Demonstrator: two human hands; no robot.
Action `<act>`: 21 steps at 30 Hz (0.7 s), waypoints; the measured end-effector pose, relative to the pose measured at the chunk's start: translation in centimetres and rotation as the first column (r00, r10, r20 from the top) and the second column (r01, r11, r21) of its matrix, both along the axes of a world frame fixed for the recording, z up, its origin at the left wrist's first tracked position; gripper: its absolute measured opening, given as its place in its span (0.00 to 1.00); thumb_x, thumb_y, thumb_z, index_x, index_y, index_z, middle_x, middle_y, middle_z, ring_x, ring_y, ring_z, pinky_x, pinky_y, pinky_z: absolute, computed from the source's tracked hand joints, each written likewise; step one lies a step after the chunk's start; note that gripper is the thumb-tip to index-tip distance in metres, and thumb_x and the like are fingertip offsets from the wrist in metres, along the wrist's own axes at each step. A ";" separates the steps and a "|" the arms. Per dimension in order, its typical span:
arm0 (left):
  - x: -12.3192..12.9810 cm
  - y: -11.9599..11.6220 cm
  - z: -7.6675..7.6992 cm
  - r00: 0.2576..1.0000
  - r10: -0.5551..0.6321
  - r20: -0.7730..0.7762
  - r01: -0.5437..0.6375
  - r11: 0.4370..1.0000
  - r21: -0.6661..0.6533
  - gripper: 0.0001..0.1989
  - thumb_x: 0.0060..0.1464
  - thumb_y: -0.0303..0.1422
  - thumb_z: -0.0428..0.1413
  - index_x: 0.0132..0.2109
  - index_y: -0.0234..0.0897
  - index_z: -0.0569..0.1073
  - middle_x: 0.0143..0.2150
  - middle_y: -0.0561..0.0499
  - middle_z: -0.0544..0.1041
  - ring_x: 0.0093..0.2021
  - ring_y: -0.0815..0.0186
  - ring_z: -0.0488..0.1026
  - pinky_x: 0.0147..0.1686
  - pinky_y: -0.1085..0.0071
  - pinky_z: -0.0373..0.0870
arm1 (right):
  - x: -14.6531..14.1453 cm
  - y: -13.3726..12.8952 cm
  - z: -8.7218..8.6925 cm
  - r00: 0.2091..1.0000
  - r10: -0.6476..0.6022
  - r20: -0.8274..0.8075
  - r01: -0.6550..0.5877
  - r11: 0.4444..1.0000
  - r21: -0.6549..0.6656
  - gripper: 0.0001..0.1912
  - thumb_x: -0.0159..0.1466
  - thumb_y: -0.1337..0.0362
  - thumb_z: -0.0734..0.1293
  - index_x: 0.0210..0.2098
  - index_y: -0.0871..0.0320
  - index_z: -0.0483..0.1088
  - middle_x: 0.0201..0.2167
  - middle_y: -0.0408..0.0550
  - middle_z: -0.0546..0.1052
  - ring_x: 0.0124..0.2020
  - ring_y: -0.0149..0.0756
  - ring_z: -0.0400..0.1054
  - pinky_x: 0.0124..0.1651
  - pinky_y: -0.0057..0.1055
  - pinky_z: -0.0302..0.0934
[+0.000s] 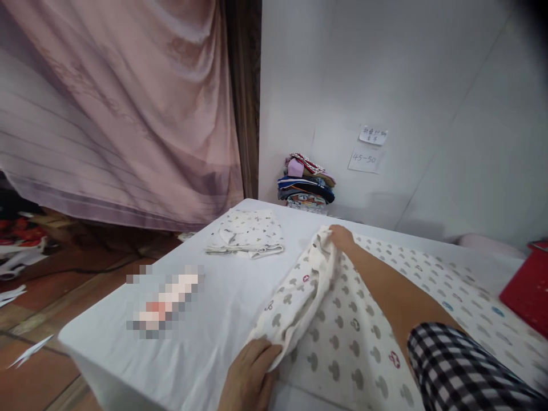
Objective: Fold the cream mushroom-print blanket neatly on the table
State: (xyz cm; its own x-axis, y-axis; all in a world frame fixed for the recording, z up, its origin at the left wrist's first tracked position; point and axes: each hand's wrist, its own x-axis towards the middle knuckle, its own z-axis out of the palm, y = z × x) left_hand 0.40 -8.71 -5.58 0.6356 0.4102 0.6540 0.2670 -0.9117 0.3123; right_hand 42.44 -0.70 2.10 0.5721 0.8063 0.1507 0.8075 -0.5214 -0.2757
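Note:
A white cloth with grey mushroom-like shapes (pixel 342 348) lies across the right part of the white-covered table (pixel 188 337), its left edge lifted and bunched. My left hand (pixel 252 371) is closed on the near corner of that edge, at the bottom centre. Reaching farther forward, my right hand (pixel 342 237) grips the far corner, its fingers partly hidden by the fabric. A folded white cloth with small dark prints (pixel 248 231) rests on the table beyond my left hand, touched by neither hand.
Against the wall (pixel 385 68) stands a stack of folded clothes (pixel 306 185). A red box (pixel 528 285) is at the right edge. A blurred-out item (pixel 165 302) lies on the table's left side. A pink curtain (pixel 128 114) hangs at left above a tiled floor (pixel 38 365).

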 end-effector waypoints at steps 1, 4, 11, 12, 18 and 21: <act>-0.1 0.1 -0.1 1.000 0.028 0.005 -0.027 0.999 -0.029 0.16 0.49 0.27 0.51 0.45 0.45 0.73 0.39 0.49 0.78 0.38 0.64 0.76 0.39 0.74 0.75 | 1.0 -0.7 0.3 0.999 -0.030 -0.045 0.034 0.996 0.083 0.16 0.65 0.58 0.62 0.49 0.60 0.66 0.48 0.50 0.70 0.45 0.36 0.67 0.47 0.40 0.64; -0.3 0.5 -0.4 0.994 0.109 0.030 -0.103 0.983 -0.153 0.14 0.53 0.29 0.49 0.46 0.44 0.73 0.40 0.50 0.77 0.39 0.65 0.76 0.39 0.75 0.75 | 3.7 -3.8 0.0 0.957 -0.118 -0.265 0.187 0.949 0.255 0.14 0.63 0.61 0.63 0.46 0.62 0.67 0.40 0.49 0.73 0.38 0.34 0.70 0.39 0.35 0.67; -0.4 1.3 -0.6 0.993 0.115 0.025 -0.102 0.947 -0.306 0.13 0.55 0.31 0.50 0.46 0.45 0.73 0.43 0.52 0.75 0.41 0.66 0.75 0.42 0.75 0.74 | 5.7 -11.8 -1.7 0.762 -0.096 -0.641 0.278 0.942 0.189 0.12 0.50 0.71 0.63 0.35 0.60 0.71 0.23 0.46 0.74 0.27 0.34 0.70 0.29 0.28 0.66; -0.4 1.4 -0.7 0.992 0.120 0.028 -0.106 0.946 -0.307 0.13 0.54 0.31 0.50 0.46 0.46 0.73 0.43 0.53 0.75 0.41 0.66 0.75 0.41 0.75 0.74 | 5.6 -12.2 -1.5 0.746 -0.088 -0.660 0.267 0.947 0.176 0.11 0.51 0.69 0.62 0.35 0.60 0.71 0.23 0.46 0.74 0.27 0.34 0.70 0.30 0.28 0.66; -0.3 1.5 -0.8 0.988 0.130 0.078 -0.098 0.941 -0.325 0.14 0.52 0.30 0.51 0.44 0.51 0.74 0.42 0.56 0.75 0.40 0.67 0.75 0.34 0.80 0.75 | 6.1 -12.8 0.3 0.779 -0.114 -0.617 0.224 0.969 0.103 0.04 0.50 0.64 0.66 0.24 0.60 0.69 0.23 0.47 0.73 0.26 0.33 0.68 0.27 0.27 0.64; -0.5 1.3 -0.7 0.985 0.143 0.091 -0.099 0.922 -0.375 0.15 0.51 0.31 0.52 0.44 0.52 0.74 0.42 0.57 0.75 0.39 0.67 0.75 0.29 0.81 0.75 | 6.7 -13.1 1.1 0.855 -0.142 -0.499 0.254 0.954 0.162 0.03 0.51 0.67 0.65 0.27 0.59 0.69 0.23 0.45 0.71 0.26 0.31 0.66 0.27 0.23 0.61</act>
